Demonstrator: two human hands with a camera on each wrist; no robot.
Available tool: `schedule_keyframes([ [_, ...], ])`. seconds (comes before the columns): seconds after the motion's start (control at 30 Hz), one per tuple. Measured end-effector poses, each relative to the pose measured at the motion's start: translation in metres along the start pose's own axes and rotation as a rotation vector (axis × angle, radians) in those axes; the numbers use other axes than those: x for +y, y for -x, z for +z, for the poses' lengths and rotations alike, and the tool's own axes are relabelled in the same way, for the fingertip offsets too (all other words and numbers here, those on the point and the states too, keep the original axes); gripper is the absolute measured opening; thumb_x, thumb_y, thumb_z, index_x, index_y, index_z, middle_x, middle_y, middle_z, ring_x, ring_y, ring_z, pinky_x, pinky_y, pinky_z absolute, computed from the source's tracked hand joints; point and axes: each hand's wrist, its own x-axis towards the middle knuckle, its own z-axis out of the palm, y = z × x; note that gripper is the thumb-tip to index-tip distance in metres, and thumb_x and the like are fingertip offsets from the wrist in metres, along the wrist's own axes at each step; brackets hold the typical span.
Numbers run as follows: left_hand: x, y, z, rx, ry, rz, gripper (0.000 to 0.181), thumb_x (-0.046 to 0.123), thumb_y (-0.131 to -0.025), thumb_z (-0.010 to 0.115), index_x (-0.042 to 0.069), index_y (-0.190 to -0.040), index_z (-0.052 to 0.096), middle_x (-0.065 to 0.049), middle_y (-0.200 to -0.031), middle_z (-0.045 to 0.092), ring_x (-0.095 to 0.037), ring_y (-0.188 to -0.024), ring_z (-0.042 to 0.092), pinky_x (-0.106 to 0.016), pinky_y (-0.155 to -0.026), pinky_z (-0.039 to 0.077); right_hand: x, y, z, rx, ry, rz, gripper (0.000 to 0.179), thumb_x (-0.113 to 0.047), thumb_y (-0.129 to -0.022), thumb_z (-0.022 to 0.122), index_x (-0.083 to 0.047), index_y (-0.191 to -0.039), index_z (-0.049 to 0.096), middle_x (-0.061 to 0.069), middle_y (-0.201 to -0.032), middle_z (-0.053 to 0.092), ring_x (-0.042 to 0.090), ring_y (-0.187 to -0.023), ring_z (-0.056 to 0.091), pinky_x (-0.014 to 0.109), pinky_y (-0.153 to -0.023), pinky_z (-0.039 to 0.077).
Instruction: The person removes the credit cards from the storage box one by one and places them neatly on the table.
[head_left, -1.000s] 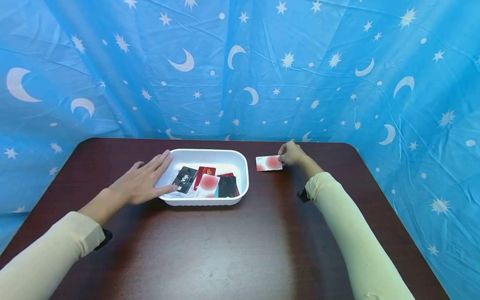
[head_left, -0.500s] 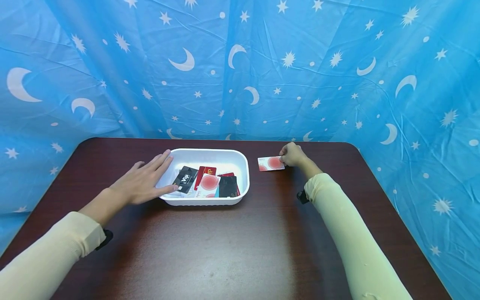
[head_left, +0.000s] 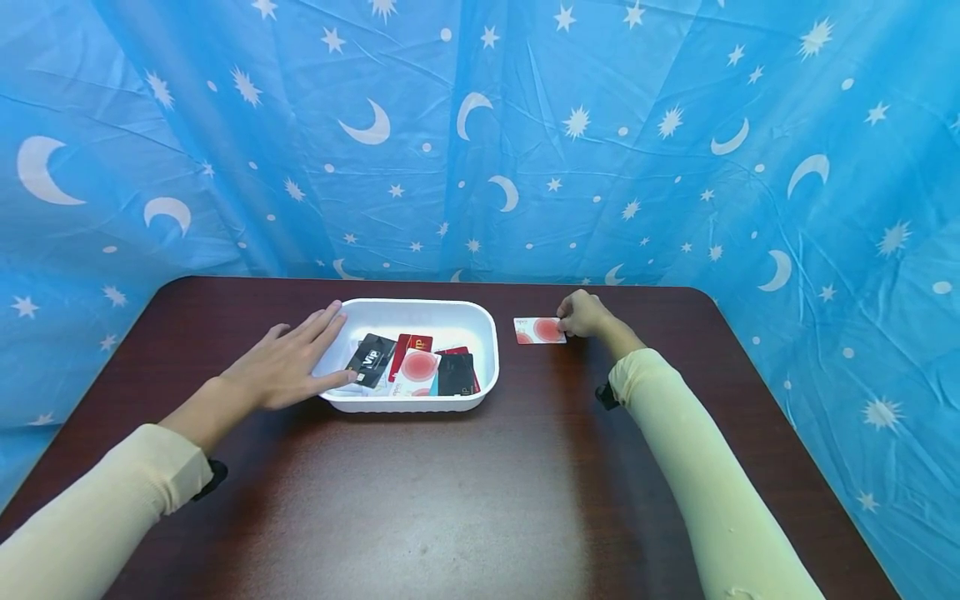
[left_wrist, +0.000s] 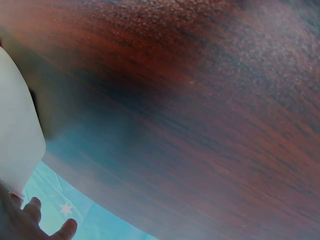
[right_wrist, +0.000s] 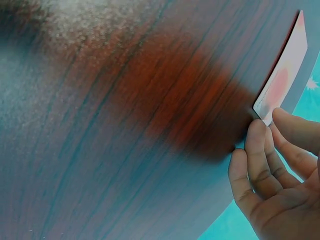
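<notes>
Fingers straight and spread, my left hand (head_left: 288, 362) rests on the left rim of a white plastic tray (head_left: 480, 333). Several cards lie in the tray: a black VIP card (head_left: 371, 360), a red card (head_left: 403, 346), a white card with pink circles (head_left: 417, 371) and a dark card (head_left: 454, 375) overlapping another red one. To the right of the tray, my right hand (head_left: 585, 314) pinches the right end of a white card (head_left: 534, 331) with pink circles. In the right wrist view this card (right_wrist: 285, 75) lies at or just above the tabletop; which, I cannot tell.
A dark brown wooden table (head_left: 435, 492) with rounded far corners carries the tray. Close behind it hangs a blue curtain (head_left: 525, 142) with white moons and stars, which also runs along both sides.
My right hand and the pinched card have shifted slightly, a little toward me. The left hand, the tray and the cards in it have stayed in place.
</notes>
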Motion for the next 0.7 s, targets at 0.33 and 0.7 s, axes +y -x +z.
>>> schedule_keyframes([
  [0.33,-0.0006,-0.001,0.0011,0.005,-0.004,0.003,0.097,0.069,-0.093,0.045,0.002,-0.158,0.018,-0.022,-0.164,0.013,-0.044,-0.147,0.02,-0.072,-0.108,0.023,-0.0017,0.0022,-0.0018,-0.016,0.039,-0.015,0.027,-0.008,-0.09,0.071,0.005,-0.113,0.064,0.015,-0.088,0.069,0.024,-0.08,0.064,0.036,-0.078,0.053],
  [0.7,-0.001,0.0002,0.001,0.004,0.0,0.002,0.098,0.069,-0.092,0.046,0.002,-0.158,0.018,-0.022,-0.164,0.013,-0.045,-0.147,0.021,-0.073,-0.108,0.023,-0.0035,0.0012,0.0006,-0.039,0.058,-0.031,0.029,-0.006,-0.087,0.073,0.004,-0.112,0.062,0.013,-0.084,0.067,0.023,-0.078,0.059,0.033,-0.072,0.05],
])
